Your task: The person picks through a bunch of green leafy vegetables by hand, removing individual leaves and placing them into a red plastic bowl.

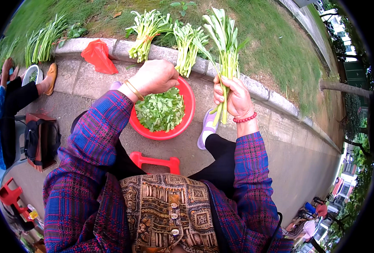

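Note:
My right hand (234, 96), with a red bead bracelet at the wrist, grips a bunch of leafy green stalks (226, 46) by the lower stems. The leaves point up and away, and the cut ends stick out below my fingers. My left hand (156, 76), wearing a gold bangle, is closed above the far rim of a red plastic basin (190, 110). Whatever its fingers may pinch is hidden. Chopped green pieces (159, 111) fill much of the basin, which stands on the pavement between my feet.
Tied greens (147, 36) and a second bunch (187, 46) lie across the stone kerb (258, 87), beside a red plastic bag (99, 57). A red stool (156, 163) is close before me. At left, another person's foot (50, 79) and a black bag (41, 141) show.

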Motion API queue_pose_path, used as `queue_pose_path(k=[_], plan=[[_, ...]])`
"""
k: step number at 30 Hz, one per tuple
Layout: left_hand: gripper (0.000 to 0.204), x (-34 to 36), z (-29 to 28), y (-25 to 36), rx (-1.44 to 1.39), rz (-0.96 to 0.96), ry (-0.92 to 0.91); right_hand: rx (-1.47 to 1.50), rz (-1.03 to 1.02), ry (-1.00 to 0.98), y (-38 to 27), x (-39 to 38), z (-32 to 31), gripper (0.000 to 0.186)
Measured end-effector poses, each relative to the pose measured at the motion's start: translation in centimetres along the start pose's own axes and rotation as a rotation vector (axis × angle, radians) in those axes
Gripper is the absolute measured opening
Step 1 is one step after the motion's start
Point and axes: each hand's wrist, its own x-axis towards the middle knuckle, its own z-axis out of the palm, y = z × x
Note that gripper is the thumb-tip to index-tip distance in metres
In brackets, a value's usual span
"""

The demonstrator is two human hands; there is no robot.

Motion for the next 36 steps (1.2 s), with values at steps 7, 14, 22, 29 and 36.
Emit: queue_pose_path(k=[7,14,22,29,36], plan=[[0.024,1.4,0.9,1.7,-0.539,-0.064,-0.004,-0.046,-0.047,0.017,0.0,-0.1,0.4,0.019],[0.022,2.1,1.1,1.8,-1.156,-0.227,0.195,-0.14,-0.066,-0.036,0.4,0.0,0.6,0.017],[0.012,2.0,-0.3,1.4,-1.501,-0.319,0.311,-0.223,-0.048,-0.086,0.4,0.1,1.5,0.016],[0.048,1.2,2.6,4.4,-1.42,-0.388,0.029,-0.621,-0.205,0.172,2.5,1.4,1.4,0.015],[0.025,2.0,8.0,3.8,-1.783,-0.582,0.249,-1.497,-0.401,0.188,5.7,2.0,5.3,0.031]])
